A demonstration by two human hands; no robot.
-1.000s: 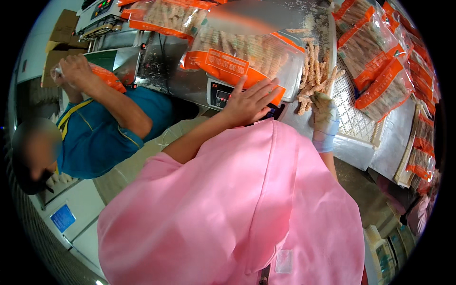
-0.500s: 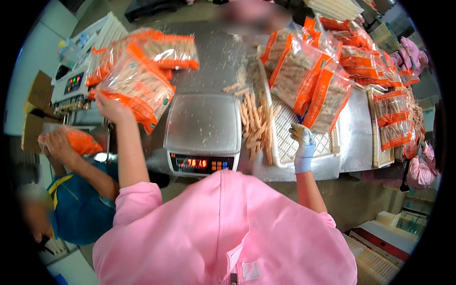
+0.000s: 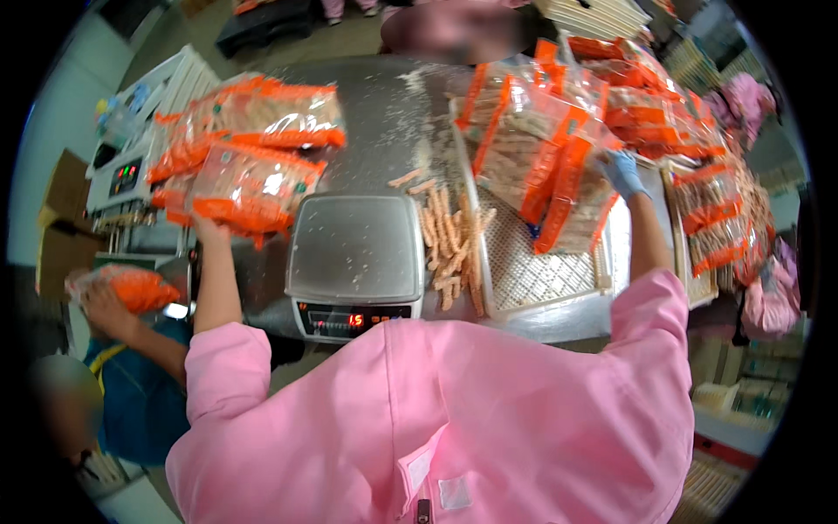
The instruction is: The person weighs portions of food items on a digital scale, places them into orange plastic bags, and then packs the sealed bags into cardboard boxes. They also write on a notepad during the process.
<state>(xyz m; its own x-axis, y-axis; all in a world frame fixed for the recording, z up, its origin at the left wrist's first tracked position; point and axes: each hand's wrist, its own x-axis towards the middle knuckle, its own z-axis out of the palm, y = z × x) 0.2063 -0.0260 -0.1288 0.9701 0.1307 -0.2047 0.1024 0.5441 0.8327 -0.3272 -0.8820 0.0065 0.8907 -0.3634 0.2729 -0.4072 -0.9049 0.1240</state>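
Observation:
My bare left hand [image 3: 208, 225] is closed on the lower edge of an orange-trimmed clear bag of pale snack sticks [image 3: 249, 179], which lies against other bags [image 3: 279, 113] on the left. My right hand [image 3: 621, 171], in a light blue and white glove, grips the top of a similar upright bag [image 3: 572, 205] among those heaped on a white mesh tray [image 3: 532, 284]. Between my hands sits a weighing scale [image 3: 352, 244] with crumbs on its plate and a lit display. Loose coated sticks [image 3: 445, 236] lie right beside it.
A co-worker's hand [image 3: 103, 306] holds a bag at lower left, near a machine [image 3: 122, 192] and cardboard box [image 3: 57, 192]. Another tray of bags [image 3: 724, 218] stands at right on the steel table [image 3: 375, 113]. People in pink are at the back and far right.
The bag on the scale has moved off to the left pile with my left hand. My right hand has risen from beside the loose sticks to the bags at right.

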